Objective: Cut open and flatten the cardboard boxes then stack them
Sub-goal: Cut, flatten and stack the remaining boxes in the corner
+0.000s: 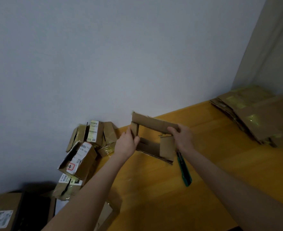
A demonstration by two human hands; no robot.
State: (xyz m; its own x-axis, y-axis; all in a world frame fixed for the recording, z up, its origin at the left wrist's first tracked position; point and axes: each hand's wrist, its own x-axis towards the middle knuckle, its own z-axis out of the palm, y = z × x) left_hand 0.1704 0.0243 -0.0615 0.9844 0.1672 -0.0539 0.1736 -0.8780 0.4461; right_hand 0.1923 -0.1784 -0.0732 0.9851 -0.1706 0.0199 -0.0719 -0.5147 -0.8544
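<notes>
I hold a small opened cardboard box (151, 125) above the wooden table (154, 189), its flaps spread and its inside open toward me. My left hand (126, 144) grips its left flap. On the right side my right hand (181, 136) pinches the upper edge. A green utility knife (184, 173) lies on the table just below my right wrist. A stack of flattened boxes (257, 117) rests at the far right of the table. Several uncut boxes with shipping labels (80, 157) are piled at the table's left end against the wall.
A larger brown box with a label (0, 212) sits at the bottom left, beside a dark opening (34, 210). A pale wall (120, 55) runs behind the table, and a curtain (270, 47) hangs at the right.
</notes>
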